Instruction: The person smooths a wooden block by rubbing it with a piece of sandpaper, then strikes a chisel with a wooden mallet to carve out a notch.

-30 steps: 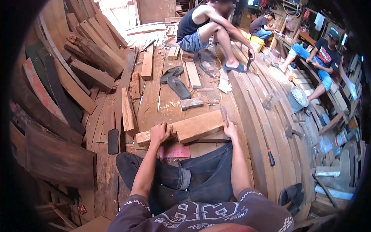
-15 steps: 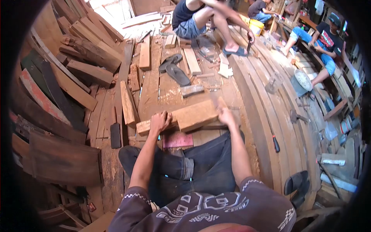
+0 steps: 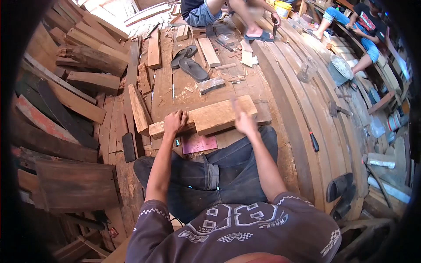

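Observation:
A thick wooden block [image 3: 221, 116] with a narrower stepped left end lies across the boards in front of my folded legs. My left hand [image 3: 176, 121] is closed over that narrower end, fingers curled round its top. Over the right end of the block is my right hand [image 3: 244, 121], its fingers drawn together and smeared by motion. Something thin and blurred sticks up from those fingers; its kind cannot be made out. Below the block a pink flat piece [image 3: 199, 143] shows on the floor.
Several timber offcuts [image 3: 98, 81] lean at the left. Ahead lie black sandals [image 3: 193, 69] and a flat grey-topped block [image 3: 211, 85]. A dark-handled screwdriver [image 3: 314, 141] and a hammer [image 3: 338, 109] lie at the right. Another person's sandalled foot [image 3: 259, 35] is ahead; a seated person [image 3: 366, 30] is farther right.
The view has tilted down, so the scene sits higher. My right hand has shifted slightly left over the block's right end. My left hand keeps its grip on the narrow end.

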The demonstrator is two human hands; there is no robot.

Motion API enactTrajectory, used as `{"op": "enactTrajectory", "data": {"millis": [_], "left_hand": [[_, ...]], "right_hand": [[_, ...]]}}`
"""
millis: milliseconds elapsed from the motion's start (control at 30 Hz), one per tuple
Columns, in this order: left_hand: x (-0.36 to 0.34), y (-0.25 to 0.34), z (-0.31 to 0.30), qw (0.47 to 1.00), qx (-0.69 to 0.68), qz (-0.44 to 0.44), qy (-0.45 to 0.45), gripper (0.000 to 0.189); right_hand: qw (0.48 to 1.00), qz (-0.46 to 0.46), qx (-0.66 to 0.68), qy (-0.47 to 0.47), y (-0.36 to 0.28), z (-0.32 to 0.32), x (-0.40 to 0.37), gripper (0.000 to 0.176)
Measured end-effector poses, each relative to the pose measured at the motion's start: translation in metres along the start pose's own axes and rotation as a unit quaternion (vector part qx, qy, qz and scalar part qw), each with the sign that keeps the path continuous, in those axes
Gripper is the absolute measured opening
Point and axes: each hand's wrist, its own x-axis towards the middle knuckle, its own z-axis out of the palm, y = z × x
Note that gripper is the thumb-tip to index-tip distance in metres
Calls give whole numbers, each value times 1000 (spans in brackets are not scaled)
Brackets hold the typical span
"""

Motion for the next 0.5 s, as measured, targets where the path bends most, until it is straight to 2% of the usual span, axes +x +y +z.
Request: {"op": "enactTrajectory", "data": {"millis": [33, 67, 167, 200, 233, 267, 300, 333, 367, 400, 433, 500], "left_hand": [[0, 1, -1, 1000, -8, -2, -3, 38], [-1, 2, -1, 1000, -17, -5, -7, 37], [-6, 19, 2, 970, 38, 54, 234, 33], [-12, 34, 1, 979, -13, -24, 203, 26], [-20, 59, -9, 973, -75, -38, 214, 23], [-31, 88, -22, 980, -118, -118, 107, 28], [-41, 109, -22, 982, -113, -139, 65, 44], [-44, 131, -33, 975, -104, -185, -67, 54], [-49, 146, -26, 970, -112, -200, -83, 58], [-53, 146, -4, 952, -192, -215, -98, 60], [-55, 147, 12, 936, -277, -205, -70, 62], [-52, 154, 16, 918, -276, -267, -98, 61]], "right_hand": [[994, -96, 44, 4, -5, 20, -5, 74], [993, -103, 51, -21, -18, 27, -11, 74], [992, -78, 80, -57, -43, 17, -28, 75], [992, -62, 91, -62, -49, 15, -30, 76], [989, -69, 119, -54, -50, 21, -32, 77], [985, -75, 146, -47, -50, 28, -35, 79], [981, -79, 172, -42, -49, 34, -39, 80], [982, -79, 164, -47, -51, 37, -43, 88], [980, -76, 176, -59, -54, 38, -48, 90], [977, -76, 187, -66, -56, 36, -54, 91], [975, -77, 196, -69, -57, 33, -57, 93], [972, -105, 197, -74, -57, 32, -64, 94]]}}
